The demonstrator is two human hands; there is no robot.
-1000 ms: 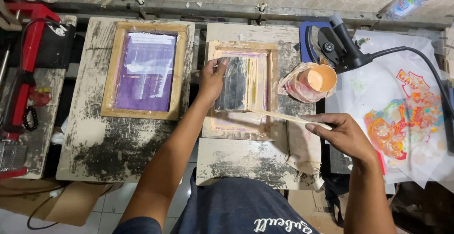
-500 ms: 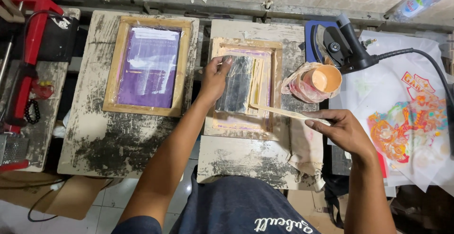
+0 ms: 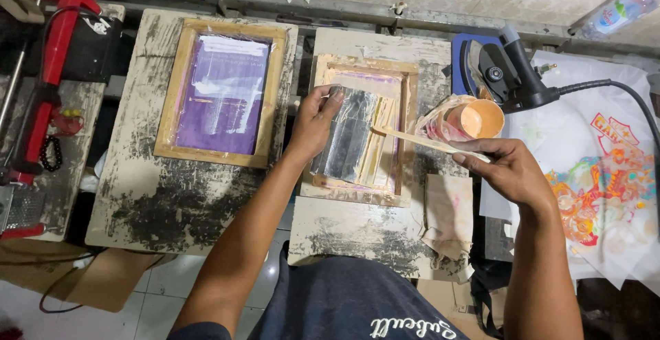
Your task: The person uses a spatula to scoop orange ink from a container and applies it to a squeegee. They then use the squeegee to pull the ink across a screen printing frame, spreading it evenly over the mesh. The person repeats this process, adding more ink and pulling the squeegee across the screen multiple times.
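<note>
Wooden flat stick [image 3: 419, 140] — the right hand [image 3: 509, 171] grips it over the small wooden printing frame [image 3: 361, 134]; the left hand [image 3: 315, 121] pinches the dark transparent sheet [image 3: 347, 140].

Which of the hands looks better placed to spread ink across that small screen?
Right, probably. The right hand holds the flat stick, whose tip reaches the small frame; the left hand grips the squeegee.

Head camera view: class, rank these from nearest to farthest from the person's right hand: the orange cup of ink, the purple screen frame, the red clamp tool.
Measured from the right hand:
1. Orange cup, just above the hand, beside the middle board.
2. Purple screen frame, on the left board, past the left hand.
3. Red clamp tool, at the far left edge.
</note>
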